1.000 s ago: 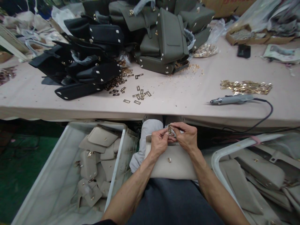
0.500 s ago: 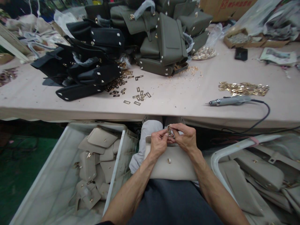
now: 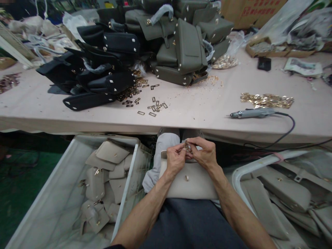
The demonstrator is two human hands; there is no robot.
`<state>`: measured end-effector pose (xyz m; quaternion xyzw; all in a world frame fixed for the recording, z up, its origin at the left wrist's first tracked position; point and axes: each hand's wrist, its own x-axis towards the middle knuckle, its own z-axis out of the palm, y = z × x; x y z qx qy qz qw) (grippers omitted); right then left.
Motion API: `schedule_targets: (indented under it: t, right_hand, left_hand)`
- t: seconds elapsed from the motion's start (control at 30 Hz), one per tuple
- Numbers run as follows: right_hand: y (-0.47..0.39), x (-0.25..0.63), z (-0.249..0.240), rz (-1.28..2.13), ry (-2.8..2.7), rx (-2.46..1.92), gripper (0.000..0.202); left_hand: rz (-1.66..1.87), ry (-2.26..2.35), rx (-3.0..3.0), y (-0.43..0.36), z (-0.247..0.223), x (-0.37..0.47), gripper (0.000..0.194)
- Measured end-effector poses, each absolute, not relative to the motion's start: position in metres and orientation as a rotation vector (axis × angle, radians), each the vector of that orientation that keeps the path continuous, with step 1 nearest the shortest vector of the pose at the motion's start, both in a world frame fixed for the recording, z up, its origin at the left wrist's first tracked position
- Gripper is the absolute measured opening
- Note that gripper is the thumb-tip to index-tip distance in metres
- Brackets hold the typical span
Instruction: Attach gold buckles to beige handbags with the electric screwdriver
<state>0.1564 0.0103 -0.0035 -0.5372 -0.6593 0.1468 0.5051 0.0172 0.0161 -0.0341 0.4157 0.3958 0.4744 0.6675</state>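
Note:
A beige handbag (image 3: 194, 181) lies on my lap, with a small gold clasp post on its front. Above its far edge, both hands meet at a small gold metal plate (image 3: 186, 144). My left hand (image 3: 176, 158) pinches the plate from the left, fingertips closed. My right hand (image 3: 204, 152) grips its other side between thumb and fingers. The fingers cover much of the plate, and whether a strap end sits in it cannot be made out.
On the table are black bags (image 3: 103, 79), dark green bags (image 3: 190, 48), loose metal frames (image 3: 157, 105), a pile of gold fittings (image 3: 267, 100) and a corded electric screwdriver (image 3: 251, 113). A white bin (image 3: 52, 193) of beige pieces stands left; beige bags (image 3: 285, 188) lie right.
The gold plate has turned slightly between my fingers. My hands stay in nearly the same place, and the whole view has shifted a little.

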Motion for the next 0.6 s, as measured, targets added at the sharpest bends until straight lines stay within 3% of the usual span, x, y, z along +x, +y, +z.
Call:
schedule_targets:
  t: [0.3, 0.6]
  right_hand:
    - [0.021, 0.161, 0.000, 0.821, -1.333, -1.431, 0.021]
    - [0.019, 0.160, 0.002, 0.818, -1.314, -1.316, 0.015]
  left_hand:
    - [1.044, 0.938, 0.956, 0.011, -0.019, 0.016, 0.031]
    - [1.007, 0.950, 0.913, 0.011, -0.014, 0.018, 0.041]
